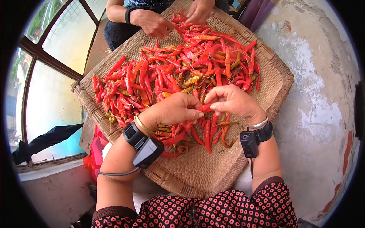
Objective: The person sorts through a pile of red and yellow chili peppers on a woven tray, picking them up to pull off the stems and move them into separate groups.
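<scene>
A red chili pepper [205, 108] is stretched between my two hands above the near part of the pile. My left hand [175, 108] pinches one end between thumb and fingers. At the other end, the thumb and fingertips of my right hand [236, 102] are closed on the same pepper. Under and around both hands lies a heap of red chili peppers [159, 78], some wrinkled and some yellowish or greenish. They rest on a large woven tray [201, 171] with a raised, wrapped rim. My fingers hide part of the pepper.
Across the tray, another person's hands [152, 23] work at the far peppers. A framed window [53, 110] and a dark folded umbrella [47, 140] are at left. A worn plaster wall [308, 95] rises along the right. A red bag [98, 152] sits beside the tray's left edge.
</scene>
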`<control>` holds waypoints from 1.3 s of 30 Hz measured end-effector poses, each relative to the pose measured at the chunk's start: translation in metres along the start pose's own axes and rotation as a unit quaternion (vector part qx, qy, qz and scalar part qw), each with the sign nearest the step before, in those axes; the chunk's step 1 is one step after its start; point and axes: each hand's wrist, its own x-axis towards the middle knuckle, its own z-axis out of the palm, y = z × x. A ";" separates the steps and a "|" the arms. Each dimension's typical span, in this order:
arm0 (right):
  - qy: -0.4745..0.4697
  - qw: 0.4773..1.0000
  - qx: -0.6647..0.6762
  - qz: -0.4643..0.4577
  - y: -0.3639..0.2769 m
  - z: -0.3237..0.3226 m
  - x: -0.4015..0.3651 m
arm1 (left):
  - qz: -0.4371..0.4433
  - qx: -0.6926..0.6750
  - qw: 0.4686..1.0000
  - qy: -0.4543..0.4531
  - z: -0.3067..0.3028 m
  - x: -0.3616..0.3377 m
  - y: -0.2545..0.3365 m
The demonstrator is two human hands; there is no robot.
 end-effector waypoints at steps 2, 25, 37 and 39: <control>-0.011 0.997 -0.076 0.006 -0.002 0.000 0.000 | -0.007 0.014 0.999 0.031 -0.002 -0.002 0.003; -0.013 0.821 -0.571 -0.007 0.030 0.005 0.009 | 0.130 0.402 0.877 0.230 0.008 0.005 -0.013; 0.064 0.852 -0.518 -0.026 0.026 0.007 0.023 | 0.149 0.372 0.868 0.294 0.011 0.006 -0.010; 0.050 0.875 -0.480 -0.043 0.016 0.002 0.016 | 0.187 0.361 0.857 0.316 0.011 0.005 -0.008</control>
